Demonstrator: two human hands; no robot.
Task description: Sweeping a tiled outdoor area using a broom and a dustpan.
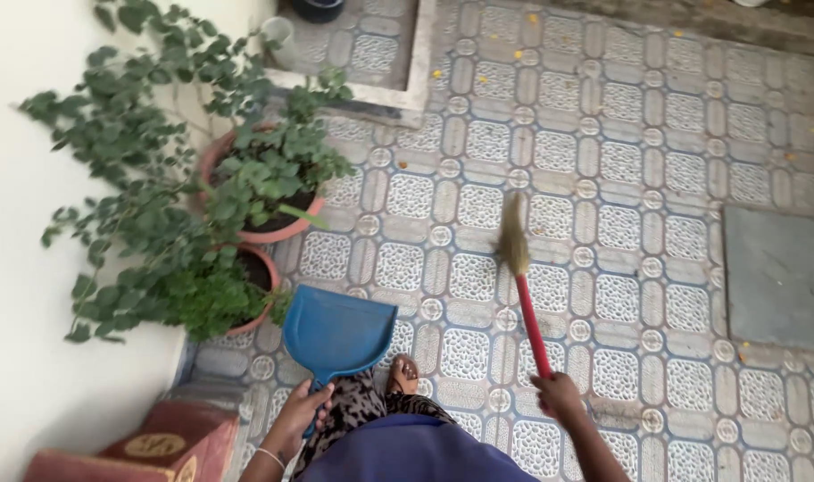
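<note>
Two terracotta pots holding leafy green plants by a white wall, patterned tiled floor, grey slab lying at right

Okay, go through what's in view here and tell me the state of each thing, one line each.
left hand: gripping the blue dustpan, held above the tiled floor
right hand: gripping the red-handled broom, bristles up and blurred
two potted plants: upright by the wall
grey floor slab: lying flat

Beside the white wall stand two round terracotta plant pots. Near them are one blue plastic dustpan and one red-handled straw broom.
</note>
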